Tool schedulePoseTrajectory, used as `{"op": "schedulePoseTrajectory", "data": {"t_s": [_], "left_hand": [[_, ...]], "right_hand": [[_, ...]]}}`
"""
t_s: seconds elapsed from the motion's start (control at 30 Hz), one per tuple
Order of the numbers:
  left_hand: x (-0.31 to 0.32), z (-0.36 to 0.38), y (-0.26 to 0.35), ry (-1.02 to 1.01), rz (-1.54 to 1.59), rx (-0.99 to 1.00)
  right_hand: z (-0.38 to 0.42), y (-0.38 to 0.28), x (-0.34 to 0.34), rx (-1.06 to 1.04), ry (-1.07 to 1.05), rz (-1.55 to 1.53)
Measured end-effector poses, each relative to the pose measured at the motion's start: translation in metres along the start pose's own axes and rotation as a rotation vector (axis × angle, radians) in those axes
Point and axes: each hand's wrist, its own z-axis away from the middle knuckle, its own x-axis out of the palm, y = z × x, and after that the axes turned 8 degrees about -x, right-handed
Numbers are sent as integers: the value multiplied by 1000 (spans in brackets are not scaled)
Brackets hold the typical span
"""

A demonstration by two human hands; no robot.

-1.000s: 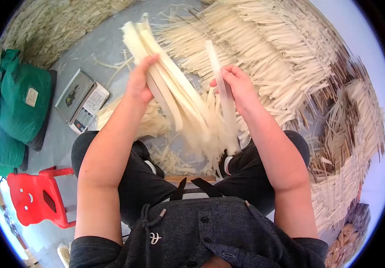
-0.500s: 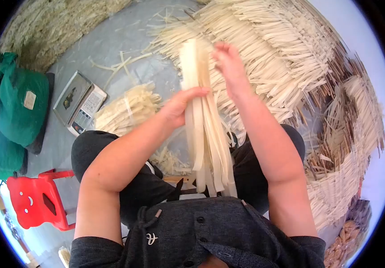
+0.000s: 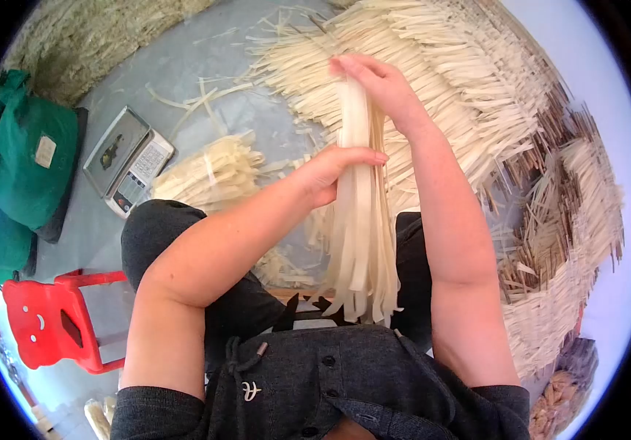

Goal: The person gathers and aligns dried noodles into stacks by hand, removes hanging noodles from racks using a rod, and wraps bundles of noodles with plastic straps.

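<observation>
A bundle of long, flat, pale strips [image 3: 359, 220] hangs upright in front of my body, its lower ends loose and fanned near my lap. My left hand [image 3: 334, 172] is closed around its upper part, with the thumb lying across the front. At the top end, my right hand [image 3: 378, 84] has its fingers curled over the strip tips; the fingertips are slightly blurred. The palm side of the right hand is hidden.
Heaped pale strips [image 3: 447, 95] cover the right side. On the left are a tied bundle [image 3: 209, 172], a digital scale [image 3: 136, 165], green sacks [image 3: 37, 169] and a red chair [image 3: 44, 323]. Scraps [image 3: 286, 268] lie on the grey floor between my legs.
My right hand has moved from beside the bundle onto its top end. My left hand and the strips have shifted to the right.
</observation>
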Motion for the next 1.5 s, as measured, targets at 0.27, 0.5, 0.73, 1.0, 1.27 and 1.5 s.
{"op": "schedulePoseTrajectory", "data": {"t_s": [0.27,0.5,0.73,1.0,1.27,1.5], "left_hand": [[7,1,-4,24,61,48],[-13,-13,3,62,-11,183],[-47,-2,64,368,30,600],[-40,13,67,360,-77,630],[-36,22,62,313,-248,450],[-34,19,52,427,-197,551]], "right_hand": [[17,5,-8,137,-325,58],[23,28,14,-439,0,390],[55,3,30,139,-422,300],[62,20,53,108,-239,245],[58,-3,44,300,-327,-165],[61,7,57,314,-385,-258]]}}
